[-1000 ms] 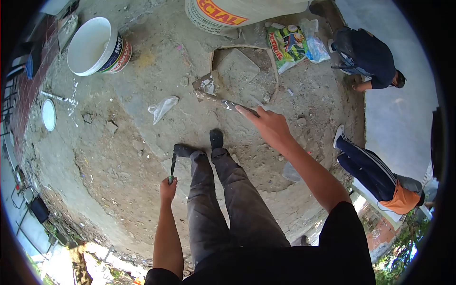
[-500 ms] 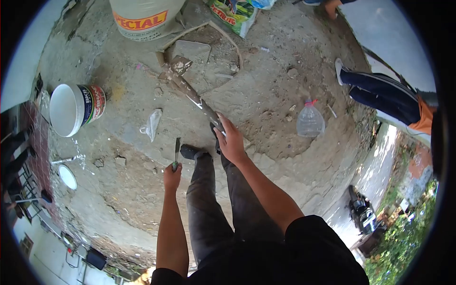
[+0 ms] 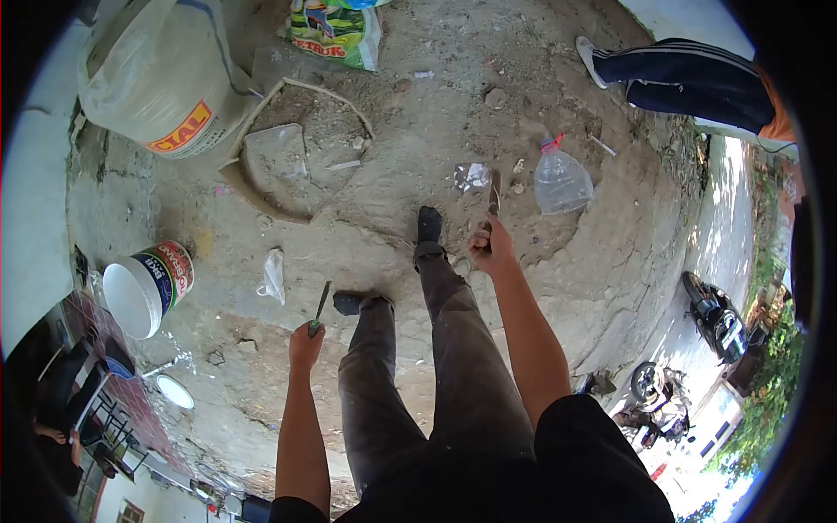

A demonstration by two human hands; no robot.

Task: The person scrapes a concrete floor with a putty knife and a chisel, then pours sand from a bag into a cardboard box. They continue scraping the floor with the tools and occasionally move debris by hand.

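My left hand (image 3: 306,346) is closed around the green handle of a narrow, flat-bladed tool (image 3: 323,301), its blade pointing up the view. Farther right, my right hand (image 3: 491,247) grips the shaft of a hoe-like tool (image 3: 495,193). The shaft looks foreshortened. At its far end is a flat blade (image 3: 472,177) with whitish patches, above the ground beyond my right foot. To the left lies a thin bent border (image 3: 277,212) around a grey flat piece (image 3: 275,150) and loose dirt.
A large white sack (image 3: 166,78) and a green bag (image 3: 336,35) stand at the top. White bucket (image 3: 131,301) and small plastic bag (image 3: 273,276) lie left. A clear bottle (image 3: 562,183) is right. A person's leg (image 3: 680,74) shows top right; motorcycles (image 3: 719,318) stand lower right.
My right hand has swung right with the long tool, whose head has left the bordered patch. My left hand still holds its tool. The view has shifted, showing more of the sack.
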